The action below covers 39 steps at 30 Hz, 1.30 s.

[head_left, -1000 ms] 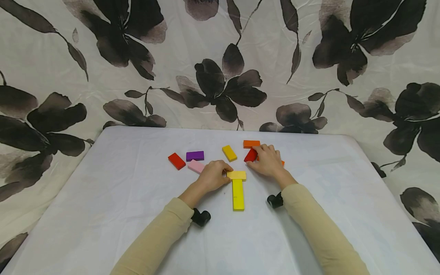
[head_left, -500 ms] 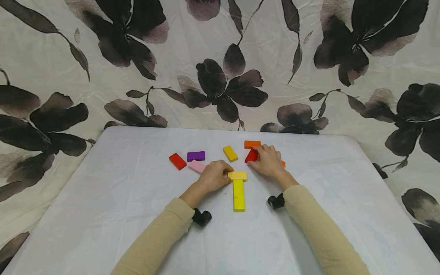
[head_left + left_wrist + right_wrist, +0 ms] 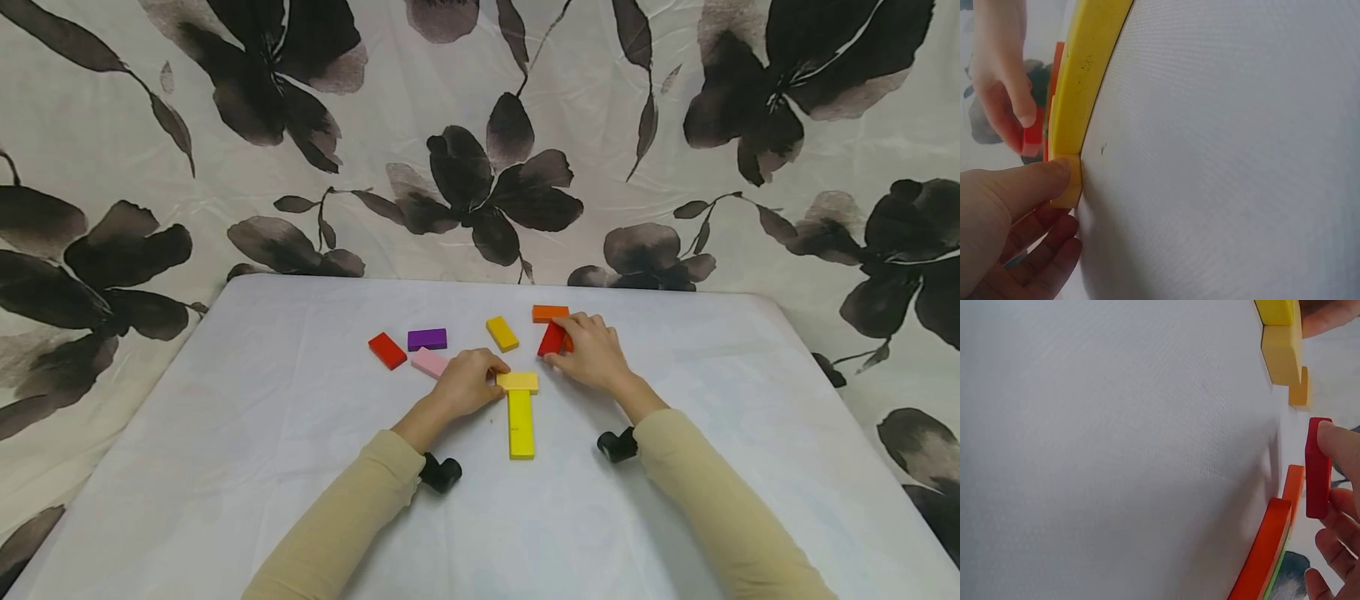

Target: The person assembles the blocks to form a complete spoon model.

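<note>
In the head view my left hand (image 3: 467, 383) pinches the left end of a pale yellow block (image 3: 519, 382). That block lies crosswise against the far end of a long bright yellow block (image 3: 521, 425), forming a T. The left wrist view has the thumb on the pale yellow block's (image 3: 1074, 184) end. My right hand (image 3: 592, 354) pinches a red block (image 3: 551, 339) between thumb and fingers. Seen from the right wrist, the red block (image 3: 1318, 475) is raised off the table. An orange block (image 3: 1263, 556) lies below it, with a green strip along its far side.
Beyond the hands lie another orange block (image 3: 551, 313), a golden yellow block (image 3: 502, 333) and a purple block (image 3: 427, 339). Left of my left hand are a pink block (image 3: 428, 362) and a second red block (image 3: 387, 351). A white cloth covers the table (image 3: 225, 467).
My right hand has lifted the red block from among the orange blocks and shifted slightly to the right and nearer. My left hand keeps its place on the pale yellow block.
</note>
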Each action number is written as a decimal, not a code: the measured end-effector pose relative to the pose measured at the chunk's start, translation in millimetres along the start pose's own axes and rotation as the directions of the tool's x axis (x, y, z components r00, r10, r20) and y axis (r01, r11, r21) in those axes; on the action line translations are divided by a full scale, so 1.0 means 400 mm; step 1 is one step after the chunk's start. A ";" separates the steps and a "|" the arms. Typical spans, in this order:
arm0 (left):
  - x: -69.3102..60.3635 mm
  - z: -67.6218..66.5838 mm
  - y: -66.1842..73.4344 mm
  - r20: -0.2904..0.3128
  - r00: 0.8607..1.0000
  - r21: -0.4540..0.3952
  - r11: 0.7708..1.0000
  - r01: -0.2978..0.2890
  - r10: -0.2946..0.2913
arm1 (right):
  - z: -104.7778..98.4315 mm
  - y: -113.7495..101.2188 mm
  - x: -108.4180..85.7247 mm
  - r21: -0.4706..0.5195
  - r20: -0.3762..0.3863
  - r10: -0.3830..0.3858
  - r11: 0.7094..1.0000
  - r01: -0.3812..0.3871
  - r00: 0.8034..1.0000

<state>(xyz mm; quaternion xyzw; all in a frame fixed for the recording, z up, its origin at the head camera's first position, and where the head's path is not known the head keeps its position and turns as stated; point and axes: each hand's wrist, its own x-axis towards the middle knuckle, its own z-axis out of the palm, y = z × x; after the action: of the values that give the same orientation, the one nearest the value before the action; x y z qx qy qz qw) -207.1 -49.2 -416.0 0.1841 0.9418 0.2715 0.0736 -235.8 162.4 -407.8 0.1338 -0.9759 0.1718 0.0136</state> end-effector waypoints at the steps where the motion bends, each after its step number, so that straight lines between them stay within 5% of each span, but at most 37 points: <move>1: 0.000 0.000 0.000 -0.001 1.000 -0.001 1.000 -0.001 0.001 | -0.002 0.000 -0.002 0.002 -0.002 -0.005 1.000 0.005 1.000; 19: 0.004 -0.001 -0.002 -0.005 1.000 0.005 1.000 -0.013 0.013 | -0.015 -0.022 -0.073 0.030 -0.063 -0.224 0.974 0.227 0.972; 39: 0.001 -0.005 0.003 0.006 1.000 -0.008 1.000 -0.012 0.012 | -0.016 -0.058 -0.180 0.084 -0.038 -0.308 0.947 0.311 0.950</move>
<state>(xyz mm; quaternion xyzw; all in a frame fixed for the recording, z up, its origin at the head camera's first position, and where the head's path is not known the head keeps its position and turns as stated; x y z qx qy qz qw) -207.6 -49.1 -413.6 0.1902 0.9393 0.2752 0.0758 -160.4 162.2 -399.2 0.2836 -0.9340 0.2122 0.0464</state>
